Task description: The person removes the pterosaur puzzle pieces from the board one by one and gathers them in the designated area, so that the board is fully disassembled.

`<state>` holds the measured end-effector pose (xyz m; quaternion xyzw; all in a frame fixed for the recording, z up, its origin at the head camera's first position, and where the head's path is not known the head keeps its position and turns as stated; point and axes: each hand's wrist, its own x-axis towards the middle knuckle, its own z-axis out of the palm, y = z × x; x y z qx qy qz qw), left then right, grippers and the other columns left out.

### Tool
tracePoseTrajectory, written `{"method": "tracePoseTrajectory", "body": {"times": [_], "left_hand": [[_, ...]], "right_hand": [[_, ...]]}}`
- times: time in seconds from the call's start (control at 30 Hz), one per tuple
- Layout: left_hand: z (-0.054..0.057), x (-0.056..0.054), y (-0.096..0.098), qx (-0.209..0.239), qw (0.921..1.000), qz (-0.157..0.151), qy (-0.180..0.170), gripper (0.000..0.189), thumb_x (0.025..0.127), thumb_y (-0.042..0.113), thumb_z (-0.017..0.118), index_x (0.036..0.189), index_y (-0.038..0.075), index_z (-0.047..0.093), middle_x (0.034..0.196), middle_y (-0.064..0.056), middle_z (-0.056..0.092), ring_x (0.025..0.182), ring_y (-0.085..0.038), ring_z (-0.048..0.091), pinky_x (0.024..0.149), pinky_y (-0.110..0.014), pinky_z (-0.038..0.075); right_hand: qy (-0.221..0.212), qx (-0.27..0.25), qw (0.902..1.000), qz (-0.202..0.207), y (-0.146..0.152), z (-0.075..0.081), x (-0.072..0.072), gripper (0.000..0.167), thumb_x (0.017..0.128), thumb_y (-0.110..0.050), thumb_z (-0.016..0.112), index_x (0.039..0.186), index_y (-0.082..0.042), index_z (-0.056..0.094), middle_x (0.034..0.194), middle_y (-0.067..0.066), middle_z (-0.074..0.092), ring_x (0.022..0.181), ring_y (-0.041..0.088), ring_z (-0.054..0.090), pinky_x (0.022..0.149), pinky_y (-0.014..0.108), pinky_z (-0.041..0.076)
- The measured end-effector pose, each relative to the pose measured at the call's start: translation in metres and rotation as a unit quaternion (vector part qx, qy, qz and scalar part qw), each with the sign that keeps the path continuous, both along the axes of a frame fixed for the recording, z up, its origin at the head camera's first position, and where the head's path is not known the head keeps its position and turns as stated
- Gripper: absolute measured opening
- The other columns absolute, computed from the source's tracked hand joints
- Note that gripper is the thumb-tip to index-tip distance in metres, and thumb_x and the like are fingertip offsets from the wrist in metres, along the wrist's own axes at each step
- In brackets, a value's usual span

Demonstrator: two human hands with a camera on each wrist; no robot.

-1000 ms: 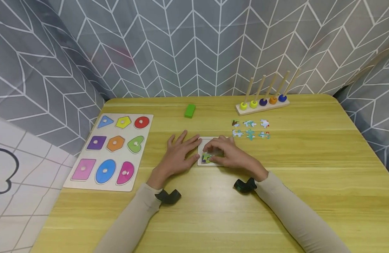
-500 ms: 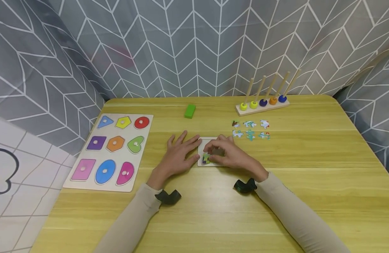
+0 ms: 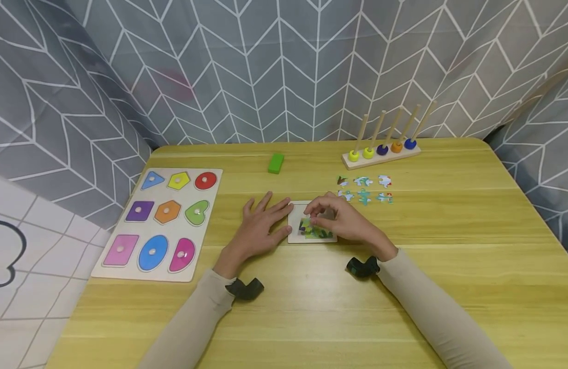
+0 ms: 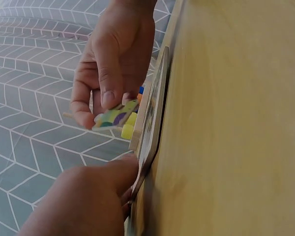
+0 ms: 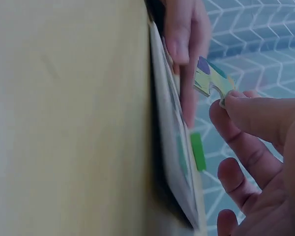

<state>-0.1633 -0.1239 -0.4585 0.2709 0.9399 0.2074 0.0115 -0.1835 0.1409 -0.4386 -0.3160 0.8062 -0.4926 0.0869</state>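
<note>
My right hand (image 3: 346, 220) pinches a yellow-green puzzle piece (image 5: 212, 77) with purple and teal patches between thumb and index finger. The left wrist view shows this puzzle piece (image 4: 113, 118) lifted off the puzzle tray (image 3: 296, 213). Along the tray's lower part lie green pieces (image 3: 322, 233), partly covered by the right hand. My left hand (image 3: 261, 228) lies flat with its fingers spread, thumb and fingertips touching the tray's left edge. Several loose puzzle pieces (image 3: 364, 197) lie in two rows beyond the right hand.
A shape board (image 3: 161, 230) with knobbed shapes lies at the left. Farther back is a green block (image 3: 276, 163). A peg stand (image 3: 381, 157) with coloured beads stands at the back right, near the patterned curtain (image 3: 284, 66).
My right hand has risen and drawn slightly right with the puzzle piece, uncovering green pieces in the tray. The left hand keeps its place. The head view has shifted slightly.
</note>
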Motion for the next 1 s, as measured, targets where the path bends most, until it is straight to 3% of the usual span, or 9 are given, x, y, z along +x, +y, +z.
{"method": "tracePoseTrajectory", "body": {"times": [0.3,0.53,0.87,1.0], "left_hand": [[0.0,0.001,-0.001,0.008,1.0,0.003,-0.003,0.062,0.1,0.052,0.052,0.155,0.027,0.045,0.164,0.009,0.037,0.159,-0.034,0.016,0.12,-0.068,0.005],[0.0,0.001,-0.001,0.006,1.0,0.002,-0.001,0.062,0.1,0.053,0.052,0.156,0.028,0.043,0.165,0.01,0.036,0.159,-0.033,0.016,0.121,-0.066,0.005],[0.0,0.001,0.0,0.006,1.0,0.001,0.001,0.062,0.1,0.052,0.053,0.155,0.026,0.044,0.165,0.01,0.036,0.159,-0.034,0.016,0.12,-0.068,0.005],[-0.001,0.001,0.0,0.005,1.0,0.001,0.001,0.062,0.1,0.052,0.053,0.156,0.026,0.044,0.165,0.01,0.036,0.159,-0.034,0.016,0.12,-0.067,0.005]], "right_hand": [[-0.006,0.031,0.9984,-0.046,0.039,0.011,-0.013,0.014,0.098,-0.008,0.067,0.111,-0.009,0.072,0.103,0.006,0.069,0.102,0.019,0.058,0.093,0.042,0.046],[0.006,0.07,0.9938,-0.087,0.069,0.014,-0.022,0.015,0.097,-0.004,0.067,0.109,-0.009,0.074,0.099,0.008,0.07,0.099,0.019,0.057,0.088,0.036,0.046],[-0.02,0.105,0.9923,-0.063,0.078,0.012,-0.024,0.013,0.097,-0.004,0.067,0.108,-0.006,0.074,0.095,0.007,0.07,0.09,0.013,0.061,0.081,0.025,0.05],[-0.021,0.118,0.9909,-0.062,0.078,0.01,-0.023,0.014,0.097,-0.003,0.066,0.109,-0.006,0.073,0.095,0.007,0.072,0.089,0.015,0.064,0.084,0.022,0.051]]}}
